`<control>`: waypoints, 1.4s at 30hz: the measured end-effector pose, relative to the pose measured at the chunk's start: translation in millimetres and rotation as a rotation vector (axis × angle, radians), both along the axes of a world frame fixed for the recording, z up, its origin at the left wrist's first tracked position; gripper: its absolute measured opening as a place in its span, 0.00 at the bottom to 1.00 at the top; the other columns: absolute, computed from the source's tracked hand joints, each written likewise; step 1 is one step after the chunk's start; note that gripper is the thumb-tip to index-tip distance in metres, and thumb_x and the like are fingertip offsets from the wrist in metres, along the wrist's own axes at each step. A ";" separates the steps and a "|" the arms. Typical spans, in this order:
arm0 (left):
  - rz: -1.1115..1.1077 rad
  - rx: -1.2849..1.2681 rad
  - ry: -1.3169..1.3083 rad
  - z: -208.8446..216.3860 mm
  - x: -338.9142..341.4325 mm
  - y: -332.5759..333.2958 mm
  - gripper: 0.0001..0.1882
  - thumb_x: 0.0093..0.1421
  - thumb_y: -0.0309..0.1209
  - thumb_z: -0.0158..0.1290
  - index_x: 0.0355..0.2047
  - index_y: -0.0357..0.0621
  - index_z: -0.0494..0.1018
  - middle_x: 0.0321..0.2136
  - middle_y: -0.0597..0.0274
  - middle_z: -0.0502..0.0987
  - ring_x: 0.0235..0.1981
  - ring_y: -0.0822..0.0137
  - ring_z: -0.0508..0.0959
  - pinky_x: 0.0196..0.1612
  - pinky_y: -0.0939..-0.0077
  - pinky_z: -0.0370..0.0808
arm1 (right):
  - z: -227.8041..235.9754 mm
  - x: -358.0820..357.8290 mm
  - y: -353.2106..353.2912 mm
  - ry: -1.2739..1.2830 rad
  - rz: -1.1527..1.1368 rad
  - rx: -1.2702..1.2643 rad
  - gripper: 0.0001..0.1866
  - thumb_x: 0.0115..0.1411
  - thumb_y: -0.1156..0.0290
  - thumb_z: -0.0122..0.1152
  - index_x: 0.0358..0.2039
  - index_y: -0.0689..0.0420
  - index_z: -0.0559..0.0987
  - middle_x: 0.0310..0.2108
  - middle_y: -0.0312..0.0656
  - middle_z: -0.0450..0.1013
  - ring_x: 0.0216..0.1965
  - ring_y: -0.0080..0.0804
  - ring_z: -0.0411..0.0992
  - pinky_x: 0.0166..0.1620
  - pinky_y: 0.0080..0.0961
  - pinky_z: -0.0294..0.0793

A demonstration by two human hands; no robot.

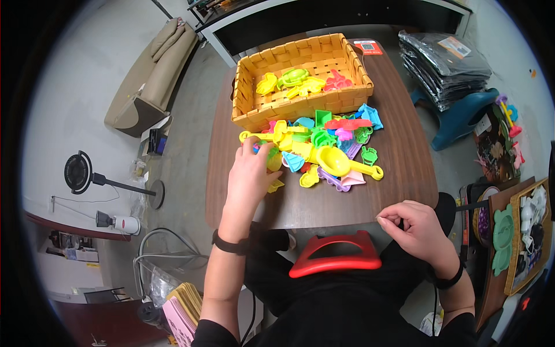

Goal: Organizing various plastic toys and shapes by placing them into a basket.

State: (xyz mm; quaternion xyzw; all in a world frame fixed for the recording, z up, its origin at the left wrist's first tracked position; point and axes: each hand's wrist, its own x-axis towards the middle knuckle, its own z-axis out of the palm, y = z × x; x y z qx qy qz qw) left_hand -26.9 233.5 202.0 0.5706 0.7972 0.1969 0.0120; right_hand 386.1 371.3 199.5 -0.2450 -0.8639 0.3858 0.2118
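Note:
A heap of colourful plastic sand toys (300, 147) lies on the brown table (399, 173). My left hand (248, 173) reaches over the heap's left side, its thumb and fingers spread around a yellow-green toy piece (274, 161); no firm hold shows. Near that hand lies a yellow toy shovel (280, 132). A yellow toy scoop (341, 163) rests at the heap's front right. Behind the heap stands a woven basket (300, 110) with several yellow, green and red toy moulds (306, 87) in it. My right hand (416, 228), loosely curled with nothing visible in it, hovers by the table's front right edge.
A red plastic handle-like frame (338, 254) sits between my legs at the table's front edge. Plastic-wrapped dark packages (442, 66) are stacked on a blue stool (462, 124) at the right. A tray of small items (529, 231) stands at the far right. A black lamp (115, 182) is on the left.

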 end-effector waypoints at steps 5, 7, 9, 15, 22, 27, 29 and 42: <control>0.093 0.012 0.177 -11.6 1.0 0.5 0.30 0.57 0.28 0.72 0.62 0.49 0.83 0.63 0.50 0.78 0.59 0.44 0.81 0.62 0.51 0.84 | -2.5 -3.9 0.1 0.002 0.014 -0.006 0.05 0.70 0.67 0.75 0.41 0.54 0.89 0.30 0.37 0.85 0.31 0.32 0.83 0.37 0.29 0.81; 0.092 0.030 0.146 -13.3 6.9 2.4 0.30 0.56 0.26 0.71 0.61 0.49 0.83 0.63 0.51 0.78 0.59 0.44 0.81 0.62 0.51 0.84 | -3.4 -4.1 0.7 -0.001 0.022 0.019 0.05 0.70 0.67 0.75 0.41 0.54 0.89 0.30 0.37 0.84 0.31 0.32 0.83 0.37 0.29 0.81; 0.091 0.048 0.114 -12.1 9.0 2.7 0.29 0.55 0.25 0.69 0.60 0.49 0.84 0.62 0.51 0.78 0.60 0.44 0.81 0.62 0.51 0.84 | -1.5 -3.0 2.2 -0.011 0.017 0.019 0.05 0.70 0.67 0.75 0.41 0.54 0.89 0.30 0.37 0.84 0.31 0.32 0.83 0.37 0.29 0.81; 0.137 0.013 0.116 -16.5 12.7 8.9 0.30 0.55 0.25 0.70 0.60 0.51 0.83 0.63 0.54 0.78 0.62 0.45 0.80 0.62 0.52 0.84 | -0.4 -3.0 2.7 -0.018 0.019 0.007 0.05 0.70 0.67 0.74 0.41 0.53 0.89 0.30 0.36 0.84 0.31 0.31 0.83 0.37 0.29 0.81; 0.145 -0.027 0.083 -12.0 6.7 10.2 0.28 0.56 0.25 0.71 0.59 0.53 0.84 0.61 0.54 0.80 0.62 0.46 0.80 0.61 0.51 0.84 | -4.0 -1.6 1.7 -0.022 0.019 0.003 0.04 0.70 0.67 0.74 0.41 0.53 0.89 0.30 0.36 0.84 0.31 0.31 0.82 0.37 0.29 0.81; 0.190 0.055 0.130 -10.6 2.5 5.5 0.25 0.57 0.25 0.71 0.56 0.53 0.85 0.57 0.53 0.82 0.59 0.46 0.82 0.60 0.50 0.84 | -15.2 -0.4 1.7 0.068 0.014 0.005 0.05 0.69 0.71 0.76 0.42 0.57 0.90 0.27 0.35 0.78 0.25 0.24 0.72 0.30 0.24 0.68; 0.209 0.152 0.072 -9.7 4.7 5.0 0.24 0.58 0.24 0.71 0.56 0.52 0.85 0.57 0.52 0.83 0.56 0.44 0.84 0.58 0.52 0.85 | -16.1 -0.1 2.2 0.064 0.014 -0.003 0.05 0.69 0.71 0.75 0.41 0.57 0.90 0.27 0.35 0.78 0.25 0.24 0.71 0.30 0.24 0.68; 0.223 0.527 -0.451 13.6 15.4 -4.4 0.21 0.69 0.19 0.66 0.61 0.39 0.82 0.56 0.57 0.87 0.55 0.66 0.88 0.54 0.68 0.89 | 5.7 -6.2 2.4 -0.020 0.054 0.017 0.05 0.71 0.67 0.74 0.41 0.54 0.89 0.30 0.36 0.84 0.31 0.31 0.82 0.37 0.29 0.81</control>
